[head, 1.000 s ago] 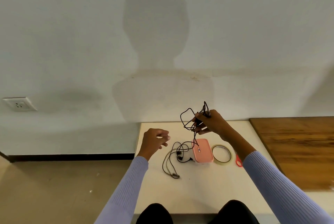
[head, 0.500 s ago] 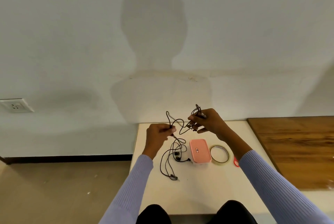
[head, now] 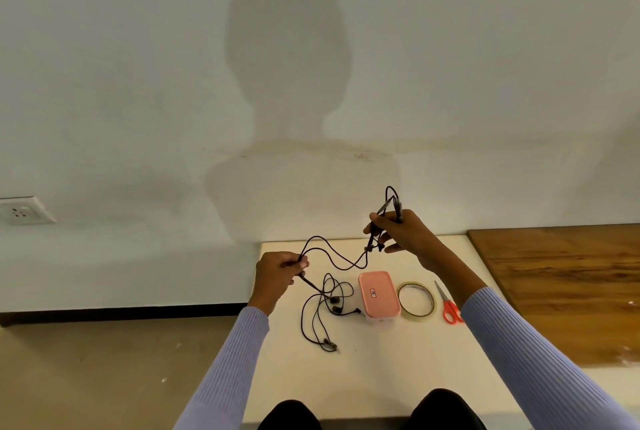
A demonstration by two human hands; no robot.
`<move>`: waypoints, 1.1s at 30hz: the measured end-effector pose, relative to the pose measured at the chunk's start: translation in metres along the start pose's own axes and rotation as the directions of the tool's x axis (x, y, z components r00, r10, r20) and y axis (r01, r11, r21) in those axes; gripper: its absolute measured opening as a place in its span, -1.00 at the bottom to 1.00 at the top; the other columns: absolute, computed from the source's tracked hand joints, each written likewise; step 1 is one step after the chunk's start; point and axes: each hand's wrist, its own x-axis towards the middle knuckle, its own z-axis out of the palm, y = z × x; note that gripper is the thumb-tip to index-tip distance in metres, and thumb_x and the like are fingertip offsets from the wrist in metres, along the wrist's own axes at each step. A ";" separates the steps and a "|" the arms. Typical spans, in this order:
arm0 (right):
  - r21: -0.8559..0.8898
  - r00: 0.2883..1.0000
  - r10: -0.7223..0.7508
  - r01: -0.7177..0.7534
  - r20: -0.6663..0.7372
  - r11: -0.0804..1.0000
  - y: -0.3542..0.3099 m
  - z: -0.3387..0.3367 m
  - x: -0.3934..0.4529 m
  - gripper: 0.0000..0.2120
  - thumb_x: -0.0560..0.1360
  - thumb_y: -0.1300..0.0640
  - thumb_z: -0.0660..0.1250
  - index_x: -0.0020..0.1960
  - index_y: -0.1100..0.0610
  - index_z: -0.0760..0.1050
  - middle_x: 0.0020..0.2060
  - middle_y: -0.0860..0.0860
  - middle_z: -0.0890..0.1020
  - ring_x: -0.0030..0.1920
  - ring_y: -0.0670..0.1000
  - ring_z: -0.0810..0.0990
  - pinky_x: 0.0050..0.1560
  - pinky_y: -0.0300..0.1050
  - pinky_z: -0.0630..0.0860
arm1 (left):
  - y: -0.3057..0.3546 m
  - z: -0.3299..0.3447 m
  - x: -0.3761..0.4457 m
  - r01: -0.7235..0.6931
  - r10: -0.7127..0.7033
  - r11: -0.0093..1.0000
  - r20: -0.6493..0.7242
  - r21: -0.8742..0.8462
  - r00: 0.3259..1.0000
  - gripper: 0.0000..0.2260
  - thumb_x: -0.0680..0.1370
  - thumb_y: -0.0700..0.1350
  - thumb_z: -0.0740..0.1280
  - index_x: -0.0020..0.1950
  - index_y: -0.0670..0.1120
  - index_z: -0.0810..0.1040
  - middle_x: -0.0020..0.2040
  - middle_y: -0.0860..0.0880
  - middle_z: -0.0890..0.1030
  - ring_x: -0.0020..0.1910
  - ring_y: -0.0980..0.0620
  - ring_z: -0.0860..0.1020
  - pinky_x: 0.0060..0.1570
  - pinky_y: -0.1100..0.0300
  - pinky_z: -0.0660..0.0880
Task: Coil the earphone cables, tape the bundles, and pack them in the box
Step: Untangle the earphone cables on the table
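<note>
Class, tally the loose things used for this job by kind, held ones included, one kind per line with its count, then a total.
Black earphone cables: 2 (one held between the left hand and right hand at, one on the white table at)
Pink box: 1
Roll of clear tape: 1
Red scissors: 1
Total: 5

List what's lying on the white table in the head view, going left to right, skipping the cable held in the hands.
Loose black earphones → pink box → roll of clear tape → red-handled scissors.
</note>
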 end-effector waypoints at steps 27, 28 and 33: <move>-0.064 0.983 0.023 -0.011 0.183 0.998 0.002 0.012 -0.003 -0.72 0.44 0.22 0.43 0.13 0.17 0.52 -0.12 0.06 0.64 -0.15 -0.03 0.60 -0.22 -0.23 0.54 | 0.038 0.002 -0.001 -0.080 0.075 0.972 -0.034 -0.219 0.997 -0.95 0.48 -0.25 0.41 -0.11 -0.14 0.65 -0.23 -0.11 0.68 -0.23 0.01 0.65 -0.21 0.18 0.56; -0.071 0.990 0.016 -0.006 0.141 0.997 0.004 0.008 -0.004 -0.82 0.49 0.23 0.36 0.09 0.17 0.55 -0.18 0.03 0.64 -0.18 -0.06 0.59 -0.23 -0.23 0.51 | 0.038 -0.003 0.001 -0.076 0.069 0.973 -0.038 -0.218 0.997 -0.96 0.48 -0.25 0.40 -0.11 -0.14 0.65 -0.22 -0.12 0.68 -0.21 0.00 0.65 -0.21 0.19 0.56; -0.153 0.999 0.001 0.004 0.034 0.988 0.012 -0.005 -0.005 -0.91 0.54 0.24 0.27 0.02 0.17 0.52 -0.29 0.06 0.65 -0.22 -0.01 0.59 -0.16 -0.18 0.45 | 0.040 -0.020 0.008 -0.079 0.059 0.968 -0.091 -0.239 0.994 -0.94 0.50 -0.22 0.38 -0.08 -0.17 0.64 -0.17 -0.13 0.69 -0.23 -0.02 0.68 -0.24 0.20 0.56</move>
